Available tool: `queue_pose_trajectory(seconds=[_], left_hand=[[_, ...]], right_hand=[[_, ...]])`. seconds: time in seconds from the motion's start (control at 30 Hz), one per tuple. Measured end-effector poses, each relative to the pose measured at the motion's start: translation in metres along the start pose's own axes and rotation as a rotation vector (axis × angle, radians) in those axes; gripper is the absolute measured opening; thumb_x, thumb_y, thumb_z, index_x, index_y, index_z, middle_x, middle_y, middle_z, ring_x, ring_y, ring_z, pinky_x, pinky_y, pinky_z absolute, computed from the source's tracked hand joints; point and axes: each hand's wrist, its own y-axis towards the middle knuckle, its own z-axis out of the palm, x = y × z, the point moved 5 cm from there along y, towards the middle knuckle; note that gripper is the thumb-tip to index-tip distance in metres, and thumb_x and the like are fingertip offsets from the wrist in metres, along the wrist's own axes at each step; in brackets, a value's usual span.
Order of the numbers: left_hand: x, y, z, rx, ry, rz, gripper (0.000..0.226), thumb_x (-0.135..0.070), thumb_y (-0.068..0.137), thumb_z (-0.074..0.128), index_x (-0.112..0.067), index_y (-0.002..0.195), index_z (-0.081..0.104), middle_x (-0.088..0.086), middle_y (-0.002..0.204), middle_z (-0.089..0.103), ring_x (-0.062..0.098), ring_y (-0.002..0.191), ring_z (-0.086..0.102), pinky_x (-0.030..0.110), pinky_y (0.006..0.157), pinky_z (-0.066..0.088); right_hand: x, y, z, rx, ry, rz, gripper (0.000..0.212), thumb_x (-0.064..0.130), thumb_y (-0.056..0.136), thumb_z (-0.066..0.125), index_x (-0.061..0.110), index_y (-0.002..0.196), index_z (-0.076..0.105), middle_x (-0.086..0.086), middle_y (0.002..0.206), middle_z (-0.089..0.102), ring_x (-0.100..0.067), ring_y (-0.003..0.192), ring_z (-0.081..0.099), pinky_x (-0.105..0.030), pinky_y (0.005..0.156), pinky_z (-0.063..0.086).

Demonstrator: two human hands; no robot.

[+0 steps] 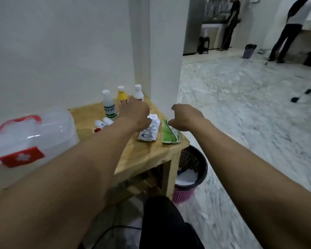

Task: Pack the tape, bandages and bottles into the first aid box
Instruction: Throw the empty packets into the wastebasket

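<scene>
The box (25, 141) sits shut at the tabletop's (142, 155) 9 o'clock, so I'd open it before the left hand (135, 112), grip hidden among the bottles (109, 105) at 12, lifts one; the right hand (185, 116) hangs loosely curled, empty, over the green packet (169, 137).

First aid box (28, 139) closed, left edge of table (142, 155); green-labelled bottle (109, 106), yellow bottle (122, 95), white bottle (138, 93) upright, far edge; white packet (149, 131), green packet (170, 134) flat, right edge.
</scene>
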Motion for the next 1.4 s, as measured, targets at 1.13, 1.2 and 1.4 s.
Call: queue_pose_trajectory(seconds=[1.13,1.2,1.4], left_hand=[[-0.052,0.071,-0.024,0.033,-0.654,-0.375,0.029,-0.045,0.073,0.082,-0.026,0.094,0.074,-0.003,0.105,0.069,0.025,0.11,0.057,0.04,0.1,0.035],[-0.066,0.087,-0.03,0.016,-0.705,-0.359,0.022,-0.041,0.074,0.082,-0.024,0.086,0.074,-0.005,0.097,0.069,0.023,0.103,0.058,0.038,0.099,0.036],[-0.115,0.135,-0.013,0.067,-0.736,-0.29,0.012,-0.022,0.074,0.076,-0.02,0.085,0.078,0.0,0.091,0.071,0.028,0.094,0.062,0.043,0.099,0.045]], right_hand=[[-0.116,0.01,0.002,0.007,0.835,0.431,0.031,0.013,0.089,0.071,0.011,0.077,0.042,-0.011,0.073,0.042,-0.024,0.064,0.037,-0.031,0.051,0.028],[-0.132,0.015,-0.001,-0.06,0.803,0.451,0.036,0.017,0.086,0.075,0.008,0.07,0.044,-0.009,0.062,0.042,-0.024,0.054,0.04,-0.031,0.05,0.033],[-0.183,0.033,0.009,-0.194,0.704,0.498,0.024,0.023,0.08,0.082,0.005,0.079,0.067,-0.014,0.071,0.061,-0.027,0.058,0.054,-0.033,0.057,0.043]])
